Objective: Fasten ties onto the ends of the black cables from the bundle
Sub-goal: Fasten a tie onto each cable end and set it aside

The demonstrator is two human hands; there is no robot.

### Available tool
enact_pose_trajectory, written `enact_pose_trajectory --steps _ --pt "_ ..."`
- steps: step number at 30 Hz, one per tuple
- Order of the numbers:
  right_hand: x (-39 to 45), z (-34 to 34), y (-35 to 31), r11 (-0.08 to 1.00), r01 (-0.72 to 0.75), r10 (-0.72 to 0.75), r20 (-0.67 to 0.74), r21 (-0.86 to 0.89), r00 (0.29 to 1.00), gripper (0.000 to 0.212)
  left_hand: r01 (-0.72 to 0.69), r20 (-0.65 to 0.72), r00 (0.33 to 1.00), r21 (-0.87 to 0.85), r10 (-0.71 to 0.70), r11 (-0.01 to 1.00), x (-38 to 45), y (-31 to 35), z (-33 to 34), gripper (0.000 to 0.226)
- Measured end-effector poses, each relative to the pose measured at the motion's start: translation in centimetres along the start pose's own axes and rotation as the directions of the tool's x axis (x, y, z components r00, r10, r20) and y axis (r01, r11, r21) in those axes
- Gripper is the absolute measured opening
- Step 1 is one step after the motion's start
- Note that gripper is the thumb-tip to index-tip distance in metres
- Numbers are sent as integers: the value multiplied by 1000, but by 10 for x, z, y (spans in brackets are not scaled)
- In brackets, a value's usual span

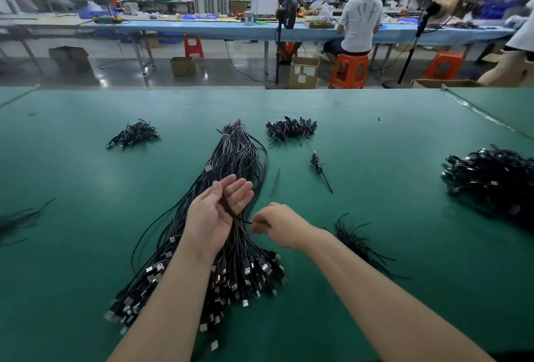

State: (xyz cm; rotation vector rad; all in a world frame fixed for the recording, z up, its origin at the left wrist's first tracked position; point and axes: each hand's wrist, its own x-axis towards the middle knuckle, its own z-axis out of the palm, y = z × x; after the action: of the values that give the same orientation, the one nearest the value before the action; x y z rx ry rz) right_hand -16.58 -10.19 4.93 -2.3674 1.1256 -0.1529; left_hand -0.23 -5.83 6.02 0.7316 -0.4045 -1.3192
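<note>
A single black cable (pixel 224 202) lies across the palm of the left hand (pixel 215 214), above the main bundle (pixel 231 246). Its connector end (pixel 208 171) points away from the person, past the thumb. The left grip is spread: the fingers are straight and fanned, palm up, and the thumb presses the cable against the palm. The cable's near section leaves the heel of the palm toward the right hand (pixel 278 224).

The right grip is pressed together at thumb and forefinger, pinching a thin black strand just beside the left palm. Whether that strand is a tie or the cable's own end cannot be told.

The bundle lies on the green bench (pixel 86 188) directly under both hands. It is bound near its far end (pixel 231 134); its near end fans out into many metal-tipped plugs (pixel 248 272) around the left forearm.

A loose heap of black ties (pixel 358 241) lies on the bench just right of the right wrist. One coiled, tied cable (pixel 319 166) lies apart beyond the right hand. Small heaps of finished cables lie at far left (pixel 133 133) and far centre (pixel 290 128); a larger pile (pixel 491 178) lies at the right edge.
</note>
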Motion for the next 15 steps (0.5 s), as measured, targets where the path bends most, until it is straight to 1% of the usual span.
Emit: enact_pose_trajectory --steps 2,4,6,9,11,12,13,15 --pt "0 -6 7 995 -6 1 -49 -95 999 23 8 52 999 41 -10 999 -4 5 0 39" --pt "-2 -13 9 997 5 -16 -126 -83 992 23 22 79 996 98 -30 995 -10 5 3 38" --pt "0 -20 7 996 17 -30 -156 -84 987 23 37 87 995 159 -51 987 -15 3 7 37" --pt "3 -31 0 991 -24 4 -151 -130 988 14 95 129 984 223 -126 970 -24 -3 11 38" --pt "4 -40 -2 987 -31 7 -143 -160 990 23 150 171 964 277 -202 949 -29 -7 10 40" --pt "4 -44 -3 980 -25 2 -117 -196 993 27 168 187 954 306 -233 937 -31 -9 8 40" --pt "4 -48 -4 975 -22 2 -89 -223 996 27 179 185 950 343 -253 922 -31 -13 6 41" --pt "6 -55 -4 972 -18 5 -57 -234 998 15 183 120 958 441 -260 879 -31 -20 2 39"
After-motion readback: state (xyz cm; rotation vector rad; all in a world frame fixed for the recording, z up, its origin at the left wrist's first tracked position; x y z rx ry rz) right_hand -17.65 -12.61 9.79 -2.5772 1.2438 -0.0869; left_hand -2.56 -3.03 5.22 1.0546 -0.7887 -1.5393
